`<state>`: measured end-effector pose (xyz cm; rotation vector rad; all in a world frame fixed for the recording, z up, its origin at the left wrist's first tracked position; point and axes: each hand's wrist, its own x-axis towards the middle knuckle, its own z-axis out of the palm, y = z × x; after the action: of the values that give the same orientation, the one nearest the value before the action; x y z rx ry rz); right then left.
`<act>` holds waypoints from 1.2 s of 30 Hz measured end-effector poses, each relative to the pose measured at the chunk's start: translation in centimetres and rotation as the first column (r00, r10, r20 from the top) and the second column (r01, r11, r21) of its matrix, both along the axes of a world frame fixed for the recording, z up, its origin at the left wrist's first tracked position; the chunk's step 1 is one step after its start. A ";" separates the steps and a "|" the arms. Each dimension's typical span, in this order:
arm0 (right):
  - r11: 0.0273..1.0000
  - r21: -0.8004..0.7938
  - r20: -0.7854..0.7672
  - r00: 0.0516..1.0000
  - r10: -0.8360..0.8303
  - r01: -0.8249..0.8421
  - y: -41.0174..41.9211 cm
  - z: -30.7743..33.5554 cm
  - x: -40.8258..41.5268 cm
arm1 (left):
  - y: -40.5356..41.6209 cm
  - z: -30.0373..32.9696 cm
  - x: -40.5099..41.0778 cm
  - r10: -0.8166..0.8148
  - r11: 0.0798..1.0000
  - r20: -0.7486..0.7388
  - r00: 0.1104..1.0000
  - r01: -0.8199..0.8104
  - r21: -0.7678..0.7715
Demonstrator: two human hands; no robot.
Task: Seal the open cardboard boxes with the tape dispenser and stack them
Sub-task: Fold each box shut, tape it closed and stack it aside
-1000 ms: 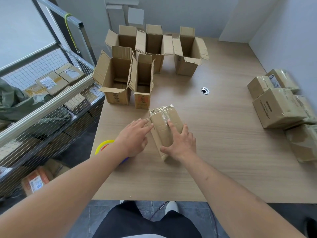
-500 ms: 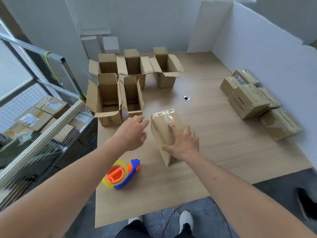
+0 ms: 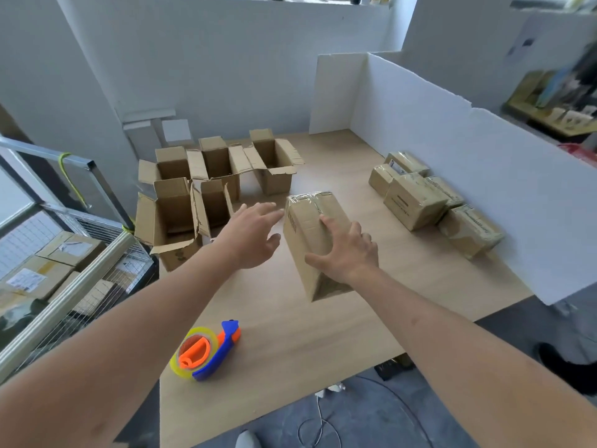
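The bench (image 3: 290, 334) is pale wood-grain laminate, smooth and matt. At its middle the sealed box (image 3: 310, 234) is matt brown cardboard, with glossy clear tape wrinkled over its far end. Left of that box, the open boxes (image 3: 206, 192) show raw matt cardboard with torn, rough flap edges. Right of it, the stacked boxes (image 3: 420, 198) shine where clear tape wraps them. Nearer than the sealed box, the tape dispenser (image 3: 206, 350) is smooth glossy plastic, blue and orange, holding a translucent yellowish tape roll. Beyond the stacked boxes stands a matt white foam-like board (image 3: 452, 140) with ragged edges.
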<state>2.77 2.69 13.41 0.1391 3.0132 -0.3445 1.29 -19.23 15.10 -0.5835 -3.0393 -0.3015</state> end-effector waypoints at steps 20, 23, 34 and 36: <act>0.994 -0.017 -0.058 0.992 -0.112 0.111 26.5 5.0 6.7 | 27.4 2.7 3.5 -0.063 0.998 -0.044 0.997 0.064 0.024; 0.992 -0.014 -0.044 0.991 -0.129 0.128 29.5 5.0 6.6 | 30.2 2.9 2.5 -0.075 0.997 -0.040 0.996 0.075 -0.010; 0.980 -0.004 0.005 0.980 -0.199 0.199 35.6 2.5 0.3 | 36.4 1.0 -5.7 -0.147 0.989 0.009 0.989 0.147 0.011; 0.978 0.002 0.020 0.978 -0.206 0.206 36.1 1.5 -1.4 | 37.0 -0.1 -7.8 -0.159 0.987 0.022 0.987 0.159 0.012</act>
<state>1.41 38.83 14.88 0.4552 2.9841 -0.3578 -6.48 17.78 15.05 -0.8294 -3.0162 -0.3311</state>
